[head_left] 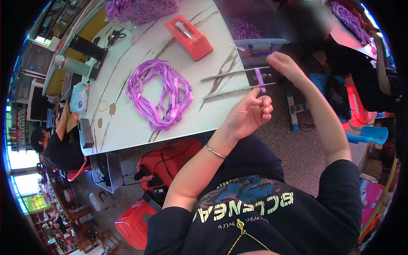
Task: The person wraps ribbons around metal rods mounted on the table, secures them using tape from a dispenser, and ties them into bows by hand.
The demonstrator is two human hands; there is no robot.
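Note:
Two thin metal rods (pixel 225 75) stick out past the table's right edge, roughly side by side. A short purple ribbon (pixel 260 80) is looped across both near their outer part. My left hand (pixel 250 111) is just below the rods, fingers curled, with its thumb and index finger against the ribbon's lower end. Above and to the right, my right hand (pixel 285 67) is raised by the upper rod's outer end. Its fingers are bent and slightly blurred, so I cannot see whether they hold anything. A loose coil of purple ribbon (pixel 139 94) lies on the table to the left.
On the marble-patterned table (pixel 204 34) stand a red tape dispenser (pixel 194 46), a purple bundle (pixel 144 10), a tissue pack (pixel 79 97) and a dark box (pixel 85 132). A plastic bin (pixel 272 43) is beyond the rods. Red stools (pixel 138 223) are below; people sit at both sides.

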